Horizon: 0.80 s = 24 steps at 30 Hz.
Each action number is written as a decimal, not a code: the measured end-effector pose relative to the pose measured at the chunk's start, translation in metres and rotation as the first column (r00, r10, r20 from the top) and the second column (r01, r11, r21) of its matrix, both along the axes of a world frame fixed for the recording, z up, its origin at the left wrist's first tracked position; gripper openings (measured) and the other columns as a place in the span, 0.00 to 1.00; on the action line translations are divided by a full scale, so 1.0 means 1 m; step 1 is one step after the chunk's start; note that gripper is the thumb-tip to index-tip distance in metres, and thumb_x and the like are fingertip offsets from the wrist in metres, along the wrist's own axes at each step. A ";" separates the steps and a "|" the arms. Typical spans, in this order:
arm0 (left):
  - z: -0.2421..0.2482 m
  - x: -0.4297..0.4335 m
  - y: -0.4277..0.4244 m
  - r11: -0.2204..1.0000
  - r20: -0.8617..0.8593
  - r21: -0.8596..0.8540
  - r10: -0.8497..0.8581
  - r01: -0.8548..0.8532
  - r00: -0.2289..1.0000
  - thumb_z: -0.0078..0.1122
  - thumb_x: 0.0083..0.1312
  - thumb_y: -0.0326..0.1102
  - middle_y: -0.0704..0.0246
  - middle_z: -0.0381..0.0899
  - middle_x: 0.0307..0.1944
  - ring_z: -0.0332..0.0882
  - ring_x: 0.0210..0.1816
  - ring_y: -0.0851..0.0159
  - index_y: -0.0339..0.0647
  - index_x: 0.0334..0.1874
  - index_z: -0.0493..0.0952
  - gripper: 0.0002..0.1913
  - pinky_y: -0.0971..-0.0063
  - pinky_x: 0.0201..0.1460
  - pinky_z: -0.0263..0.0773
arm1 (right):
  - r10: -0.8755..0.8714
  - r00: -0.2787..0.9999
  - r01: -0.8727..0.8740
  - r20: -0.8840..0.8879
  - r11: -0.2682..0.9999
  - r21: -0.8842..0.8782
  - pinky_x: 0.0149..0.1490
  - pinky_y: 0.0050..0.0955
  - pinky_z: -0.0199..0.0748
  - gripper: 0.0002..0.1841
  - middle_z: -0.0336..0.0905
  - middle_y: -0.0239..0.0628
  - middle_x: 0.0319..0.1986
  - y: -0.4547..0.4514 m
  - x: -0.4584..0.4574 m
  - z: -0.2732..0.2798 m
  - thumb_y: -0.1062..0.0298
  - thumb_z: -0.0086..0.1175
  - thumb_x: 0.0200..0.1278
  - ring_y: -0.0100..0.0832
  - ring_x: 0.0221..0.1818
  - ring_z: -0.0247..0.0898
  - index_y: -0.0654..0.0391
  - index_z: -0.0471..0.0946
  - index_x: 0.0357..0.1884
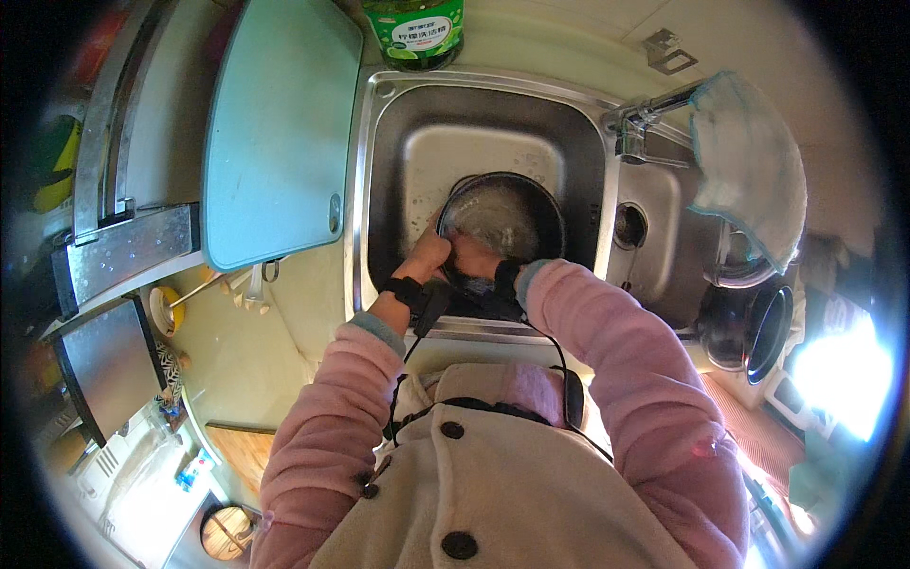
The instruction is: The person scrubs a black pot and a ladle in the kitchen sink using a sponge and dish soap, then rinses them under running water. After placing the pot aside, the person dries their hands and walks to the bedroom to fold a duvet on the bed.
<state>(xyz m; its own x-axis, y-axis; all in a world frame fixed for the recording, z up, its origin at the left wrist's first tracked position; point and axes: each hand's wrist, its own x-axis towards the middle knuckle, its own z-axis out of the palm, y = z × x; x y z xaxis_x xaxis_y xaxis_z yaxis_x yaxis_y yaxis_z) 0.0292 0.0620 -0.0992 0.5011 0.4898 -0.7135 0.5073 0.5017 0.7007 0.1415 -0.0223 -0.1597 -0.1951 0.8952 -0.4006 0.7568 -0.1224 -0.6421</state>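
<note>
A dark round pot with water in it sits tilted in the larger basin of the steel sink. My left hand grips its rim on the left side, with the thumb toward me. Inside the pot, in the water near its left wall, is my right hand. Its fingers are blurred, and whether they hold anything cannot be told. Black bands with cables circle both wrists.
A faucet with a white cloth hung over it stands between the basins. The smaller basin lies right, with dark pans beyond. A blue cutting board stands left; a green detergent bottle is behind.
</note>
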 end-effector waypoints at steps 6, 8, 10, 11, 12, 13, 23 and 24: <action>0.020 -0.001 -0.001 0.989 -0.152 -0.135 0.038 -0.059 0.988 0.40 0.61 0.22 0.54 0.68 0.60 0.73 0.53 0.42 0.57 0.71 0.54 0.34 0.45 0.36 0.81 | -0.049 0.834 -0.005 0.549 0.995 0.097 0.35 0.42 0.78 0.09 0.80 0.50 0.33 0.035 0.051 0.032 0.70 0.56 0.51 0.46 0.37 0.79 0.59 0.82 0.34; 0.018 0.000 -0.003 0.986 -0.208 -0.126 0.084 -0.112 0.975 0.42 0.59 0.21 0.56 0.69 0.58 0.72 0.54 0.43 0.55 0.70 0.56 0.34 0.40 0.36 0.78 | 0.037 0.796 -0.005 0.603 0.998 -0.056 0.32 0.40 0.78 0.07 0.81 0.45 0.30 0.024 0.072 0.036 0.68 0.57 0.52 0.44 0.33 0.80 0.57 0.83 0.31; 0.007 0.001 -0.006 0.977 -0.152 -0.163 0.109 -0.134 0.982 0.42 0.60 0.21 0.54 0.69 0.58 0.72 0.55 0.43 0.55 0.70 0.56 0.34 0.41 0.38 0.78 | 0.037 0.772 0.148 0.634 0.960 -0.237 0.40 0.41 0.78 0.07 0.81 0.47 0.34 0.000 0.074 0.041 0.67 0.57 0.54 0.43 0.38 0.79 0.56 0.84 0.33; -0.001 0.001 -0.008 0.972 -0.126 -0.185 0.121 -0.143 0.985 0.42 0.60 0.21 0.54 0.68 0.58 0.72 0.55 0.43 0.55 0.70 0.56 0.34 0.41 0.39 0.78 | 0.051 0.825 0.086 0.563 0.973 -0.214 0.43 0.42 0.76 0.09 0.80 0.49 0.36 -0.012 0.070 0.043 0.67 0.57 0.54 0.45 0.40 0.78 0.56 0.82 0.36; -0.009 0.002 -0.008 0.972 -0.125 -0.193 0.112 -0.135 0.986 0.42 0.60 0.22 0.53 0.68 0.60 0.70 0.56 0.41 0.56 0.71 0.55 0.34 0.41 0.41 0.78 | 0.067 0.870 0.024 0.489 0.984 -0.179 0.45 0.43 0.75 0.11 0.79 0.51 0.38 -0.022 0.061 0.044 0.67 0.56 0.55 0.46 0.43 0.76 0.57 0.81 0.39; -0.016 0.001 -0.008 0.971 -0.130 -0.200 0.103 -0.128 0.986 0.42 0.61 0.23 0.53 0.67 0.61 0.69 0.57 0.39 0.57 0.72 0.54 0.34 0.41 0.42 0.78 | 0.090 0.909 -0.036 0.406 0.990 -0.138 0.48 0.44 0.73 0.13 0.78 0.53 0.40 -0.031 0.050 0.045 0.68 0.56 0.55 0.47 0.45 0.75 0.58 0.80 0.42; 0.013 0.005 -0.004 0.967 -0.264 -0.221 0.067 -0.127 0.962 0.43 0.64 0.24 0.53 0.71 0.59 0.70 0.57 0.43 0.51 0.73 0.54 0.33 0.47 0.46 0.75 | 0.033 0.782 -0.063 0.623 0.998 0.025 0.41 0.42 0.76 0.15 0.79 0.46 0.39 0.028 0.069 0.021 0.71 0.48 0.60 0.46 0.39 0.79 0.60 0.77 0.48; 0.017 0.008 -0.005 0.963 -0.256 -0.230 0.080 -0.141 0.963 0.43 0.64 0.23 0.53 0.72 0.58 0.71 0.57 0.45 0.51 0.73 0.54 0.33 0.48 0.46 0.75 | 0.122 0.797 -0.041 0.592 0.988 -0.147 0.45 0.43 0.75 0.16 0.78 0.46 0.42 0.019 0.077 0.027 0.68 0.47 0.62 0.46 0.43 0.77 0.59 0.76 0.51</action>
<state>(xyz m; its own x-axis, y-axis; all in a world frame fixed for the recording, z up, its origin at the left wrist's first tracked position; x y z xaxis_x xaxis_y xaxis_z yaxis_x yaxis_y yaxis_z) 0.0370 0.0573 -0.0819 0.2512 0.3276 -0.9108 0.5774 0.7045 0.4126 0.2187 -0.0037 -0.1330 0.0488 0.8239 -0.5647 0.9952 -0.0885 -0.0430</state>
